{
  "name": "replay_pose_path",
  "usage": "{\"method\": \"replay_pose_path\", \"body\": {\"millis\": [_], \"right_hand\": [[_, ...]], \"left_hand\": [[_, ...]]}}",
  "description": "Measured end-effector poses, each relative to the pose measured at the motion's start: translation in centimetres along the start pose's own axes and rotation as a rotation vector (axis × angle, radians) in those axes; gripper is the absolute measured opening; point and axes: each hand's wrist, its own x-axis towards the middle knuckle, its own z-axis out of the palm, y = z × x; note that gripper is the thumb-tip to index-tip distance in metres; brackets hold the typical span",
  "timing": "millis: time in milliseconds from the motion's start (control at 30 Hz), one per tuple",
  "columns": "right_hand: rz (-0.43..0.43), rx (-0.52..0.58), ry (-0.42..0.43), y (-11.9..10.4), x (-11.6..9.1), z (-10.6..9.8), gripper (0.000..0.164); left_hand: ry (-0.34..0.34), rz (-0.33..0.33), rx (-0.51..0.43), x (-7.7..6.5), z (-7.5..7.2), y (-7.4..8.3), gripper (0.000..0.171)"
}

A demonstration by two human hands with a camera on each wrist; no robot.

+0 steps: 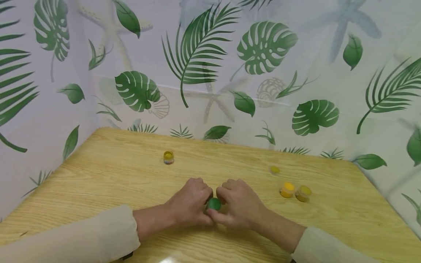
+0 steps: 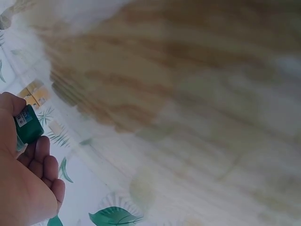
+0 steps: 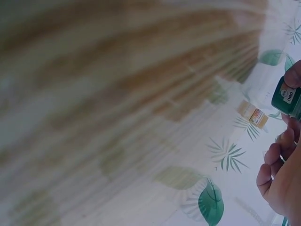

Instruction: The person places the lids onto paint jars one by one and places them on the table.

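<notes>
A small green paint jar (image 1: 214, 204) is held between both hands near the front middle of the table. My left hand (image 1: 191, 204) grips it from the left, thumb on the near side and curled fingers on the far side. From the right, my right hand (image 1: 242, 205) grips the same jar in a mirrored way. In the left wrist view the dark green jar (image 2: 30, 126) shows a pale label between thumb and fingers. The right wrist view has the jar (image 3: 285, 98) pinched under the thumb, its label facing out.
A mustard-yellow jar (image 1: 169, 157) stands alone at the back left. To the right are an orange-yellow jar (image 1: 287, 190), a second mustard jar (image 1: 303, 193) close beside it, and a small yellow disc (image 1: 275, 169) behind them. A leaf-printed cloth (image 1: 210, 84) hangs behind the wooden table (image 1: 108, 175).
</notes>
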Motion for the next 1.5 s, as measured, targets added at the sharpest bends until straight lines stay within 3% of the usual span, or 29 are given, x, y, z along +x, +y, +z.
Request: {"method": "replay_pose_path", "body": {"millis": [200, 367, 467, 700, 1133, 1333, 1400, 1500], "right_hand": [[0.011, 0.007, -0.024, -0.14, 0.19, -0.05, 0.048], [0.044, 0.011, -0.058, -0.09, -0.03, -0.34, 0.03], [0.023, 0.035, -0.063, -0.02, -0.08, -0.41, 0.028], [-0.045, 0.019, 0.008, 0.06, -0.19, -0.23, 0.022], [-0.033, -0.022, 0.047, 0.03, -0.08, -0.08, 0.028], [0.028, -0.029, 0.02, -0.16, 0.08, 0.04, 0.055], [0.08, -0.029, -0.019, -0.27, 0.05, -0.02, 0.054], [0.12, 0.002, -0.049, -0.35, 0.04, -0.1, 0.04]], "left_hand": [[0.009, 0.033, -0.006, -0.05, 0.05, 0.18, 0.03], [-0.002, -0.05, -0.085, 0.15, 0.18, 0.21, 0.028], [-0.003, -0.088, -0.09, 0.15, 0.21, 0.14, 0.027], [-0.018, -0.096, -0.09, 0.21, 0.19, 0.21, 0.023], [-0.053, -0.102, -0.064, 0.3, 0.16, 0.23, 0.025], [-0.036, -0.101, -0.107, 0.33, 0.18, 0.33, 0.027], [-0.046, -0.13, -0.144, 0.32, 0.17, 0.33, 0.026], [-0.048, -0.185, -0.166, 0.27, 0.1, 0.27, 0.024]]}}
